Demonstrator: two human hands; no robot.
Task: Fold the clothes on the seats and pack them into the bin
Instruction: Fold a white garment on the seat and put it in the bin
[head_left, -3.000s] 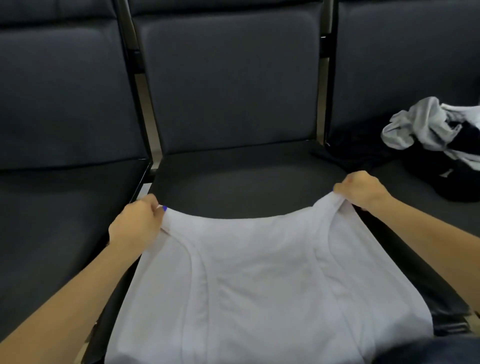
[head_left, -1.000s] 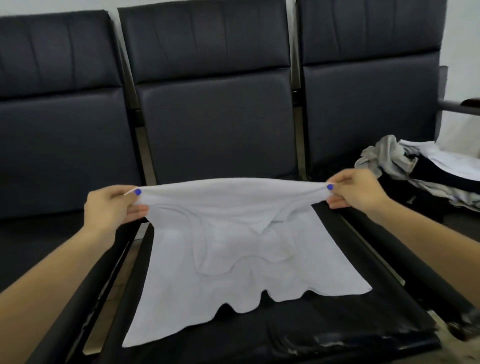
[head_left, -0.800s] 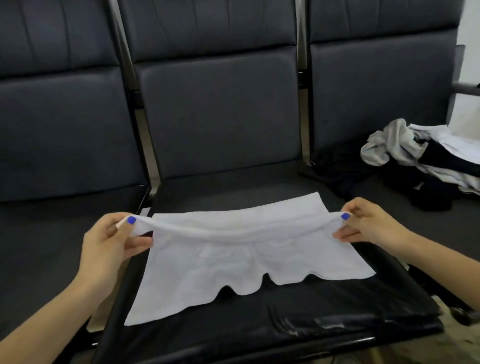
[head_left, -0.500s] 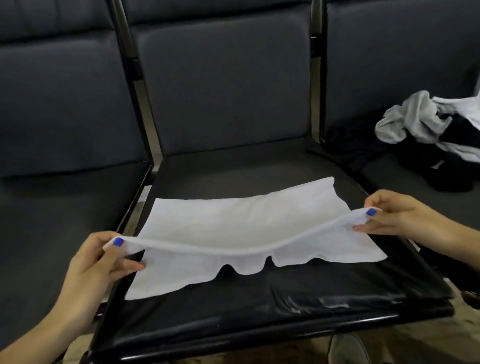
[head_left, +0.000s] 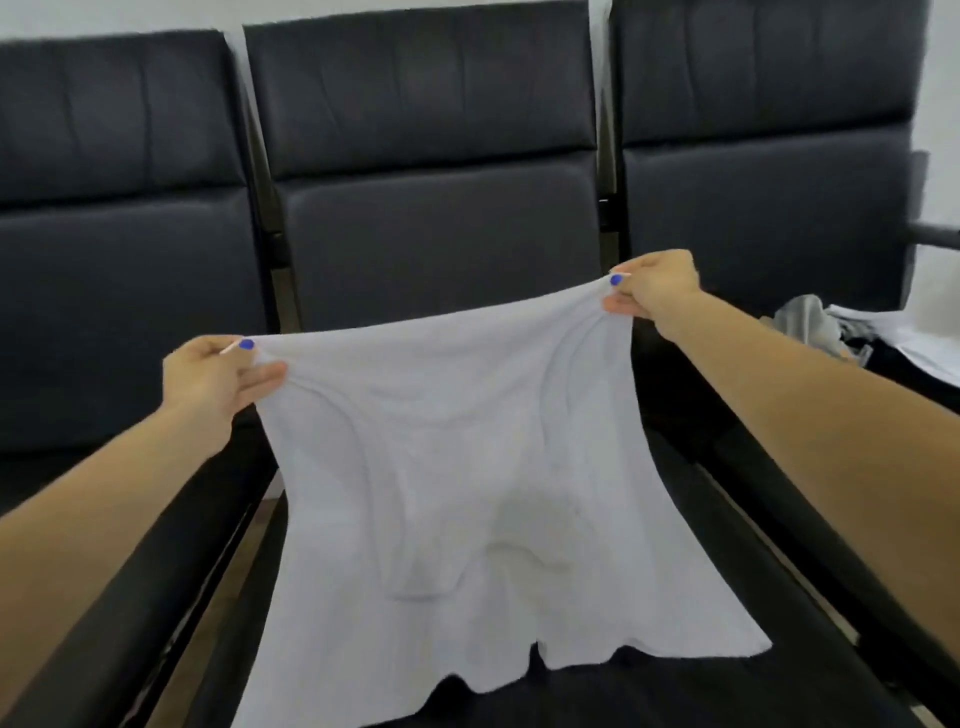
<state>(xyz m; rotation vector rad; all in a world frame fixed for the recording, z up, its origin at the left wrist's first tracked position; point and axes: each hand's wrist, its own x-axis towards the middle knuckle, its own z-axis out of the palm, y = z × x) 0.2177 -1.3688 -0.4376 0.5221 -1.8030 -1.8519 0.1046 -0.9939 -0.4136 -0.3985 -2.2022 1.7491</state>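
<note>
A white garment (head_left: 457, 467) hangs stretched between both hands over the middle black seat (head_left: 701, 686). My left hand (head_left: 218, 379) pinches its upper left corner, and my right hand (head_left: 654, 286) pinches the upper right corner a little higher. The top edge is pulled taut and lifted off the seat. The lower part of the cloth lies spread on the seat cushion toward the front edge. No bin is in view.
A pile of grey, white and black clothes (head_left: 857, 338) lies on the right seat. The left seat (head_left: 104, 322) adjoins the middle one, with a narrow gap and metal frame (head_left: 260, 519) between them. Tall black backrests (head_left: 431, 156) stand behind.
Half a second ago both hands held the folded edge low near the seat's front. Now they have raised the edge up and back, lifting the cloth and opening the fold.
</note>
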